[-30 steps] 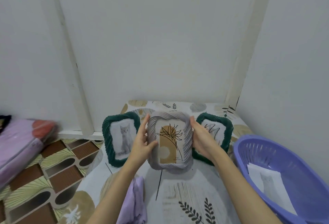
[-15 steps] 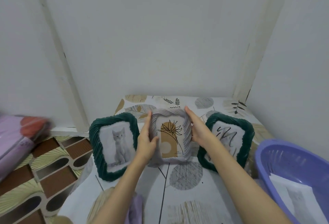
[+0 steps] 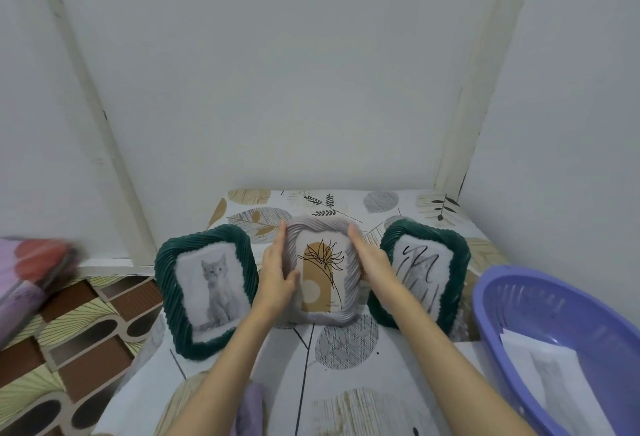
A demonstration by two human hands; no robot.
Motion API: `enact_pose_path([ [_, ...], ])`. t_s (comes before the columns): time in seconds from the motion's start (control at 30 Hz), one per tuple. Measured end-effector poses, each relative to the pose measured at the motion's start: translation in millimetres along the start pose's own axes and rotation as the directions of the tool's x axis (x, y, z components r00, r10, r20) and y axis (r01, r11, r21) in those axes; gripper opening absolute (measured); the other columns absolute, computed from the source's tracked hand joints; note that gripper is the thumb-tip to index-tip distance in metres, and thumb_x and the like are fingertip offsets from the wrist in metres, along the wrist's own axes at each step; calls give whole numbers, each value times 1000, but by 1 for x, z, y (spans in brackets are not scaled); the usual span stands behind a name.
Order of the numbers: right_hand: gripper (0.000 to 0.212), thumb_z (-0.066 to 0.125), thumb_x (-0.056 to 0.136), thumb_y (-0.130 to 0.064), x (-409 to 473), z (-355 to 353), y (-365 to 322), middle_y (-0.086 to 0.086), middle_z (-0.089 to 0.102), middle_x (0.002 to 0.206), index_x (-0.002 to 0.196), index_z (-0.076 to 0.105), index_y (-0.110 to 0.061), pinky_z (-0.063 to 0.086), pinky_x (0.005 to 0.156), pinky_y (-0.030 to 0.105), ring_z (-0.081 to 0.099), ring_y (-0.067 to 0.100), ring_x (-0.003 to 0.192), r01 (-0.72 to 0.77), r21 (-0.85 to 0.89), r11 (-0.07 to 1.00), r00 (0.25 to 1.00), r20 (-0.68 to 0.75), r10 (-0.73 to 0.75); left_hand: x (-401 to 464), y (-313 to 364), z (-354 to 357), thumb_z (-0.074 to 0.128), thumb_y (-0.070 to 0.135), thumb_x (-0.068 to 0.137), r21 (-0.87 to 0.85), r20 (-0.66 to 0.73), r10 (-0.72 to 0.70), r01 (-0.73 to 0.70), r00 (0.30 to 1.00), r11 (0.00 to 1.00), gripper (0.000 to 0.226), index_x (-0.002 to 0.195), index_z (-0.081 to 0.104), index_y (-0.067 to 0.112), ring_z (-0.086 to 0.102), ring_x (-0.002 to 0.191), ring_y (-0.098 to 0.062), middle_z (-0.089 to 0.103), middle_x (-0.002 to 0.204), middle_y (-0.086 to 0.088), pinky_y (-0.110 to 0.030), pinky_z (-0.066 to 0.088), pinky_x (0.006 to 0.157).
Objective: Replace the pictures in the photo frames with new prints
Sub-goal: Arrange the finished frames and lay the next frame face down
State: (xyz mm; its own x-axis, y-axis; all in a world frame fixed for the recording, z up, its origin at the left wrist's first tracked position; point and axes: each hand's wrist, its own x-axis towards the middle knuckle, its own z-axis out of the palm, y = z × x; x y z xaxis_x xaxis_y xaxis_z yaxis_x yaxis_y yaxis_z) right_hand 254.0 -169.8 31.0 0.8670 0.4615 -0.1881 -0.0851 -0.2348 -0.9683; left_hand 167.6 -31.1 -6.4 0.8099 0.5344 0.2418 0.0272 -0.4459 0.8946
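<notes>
Three photo frames stand upright in a row on the leaf-patterned table (image 3: 346,383). The middle one is a pale grey ribbed frame (image 3: 323,271) with a brown arch and black flower print. My left hand (image 3: 275,278) grips its left edge and my right hand (image 3: 372,259) its right edge. A dark green frame (image 3: 204,290) with a grey kitten picture stands to the left. Another dark green frame (image 3: 424,267) with a black squiggle print stands to the right, partly behind my right wrist.
A purple plastic basket (image 3: 561,338) with white paper sheets (image 3: 554,383) inside sits at the right. A lilac cloth (image 3: 251,408) lies near the front edge. White walls close the back and right. Folded bedding (image 3: 27,273) lies on a patterned floor at the left.
Both hands have carried the grey frame away from me and lower, so it now stands on the table between the two green frames. The view has tilted down.
</notes>
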Motion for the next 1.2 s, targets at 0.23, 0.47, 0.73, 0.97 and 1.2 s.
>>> enact_pose_path([
  [0.23,36,62,86,-20,-59,-42,24,3,63,116,121,58,-13,46,75,14,58,6,91,283,-299,911,914,-204,-350,-29,31,37,50,-5,85,242,-217,403,-351,889,905,56,137,39,12,26,132,-2,39,141,-3,-11,15,113],
  [0.47,51,48,84,7,-57,-94,24,18,43,127,129,51,-16,28,90,16,40,30,117,269,-448,853,602,-612,-512,-30,81,96,44,-3,89,-70,181,169,-159,969,985,57,141,31,17,29,131,-2,35,145,2,-32,23,117],
  [0.73,75,40,84,13,-47,-120,26,16,47,129,145,26,-28,37,84,18,47,25,101,149,-386,910,855,-412,-315,-28,105,107,46,-7,88,-114,326,-26,66,945,991,67,146,18,13,36,131,-15,36,140,1,-32,31,111],
  [0.97,70,47,87,8,-83,-127,29,19,56,123,138,37,-39,43,65,18,43,16,80,241,-319,917,844,-398,-360,-59,100,74,60,2,84,-247,204,-65,115,977,962,59,137,37,14,56,87,-1,52,105,7,-19,53,74],
  [1.2,57,56,89,-12,-128,-99,27,10,54,103,139,36,-30,44,84,29,51,21,92,272,-416,868,857,-306,-415,-110,89,29,66,1,80,-314,130,-30,70,991,947,42,114,58,24,68,85,-9,61,111,-5,-28,57,80],
])
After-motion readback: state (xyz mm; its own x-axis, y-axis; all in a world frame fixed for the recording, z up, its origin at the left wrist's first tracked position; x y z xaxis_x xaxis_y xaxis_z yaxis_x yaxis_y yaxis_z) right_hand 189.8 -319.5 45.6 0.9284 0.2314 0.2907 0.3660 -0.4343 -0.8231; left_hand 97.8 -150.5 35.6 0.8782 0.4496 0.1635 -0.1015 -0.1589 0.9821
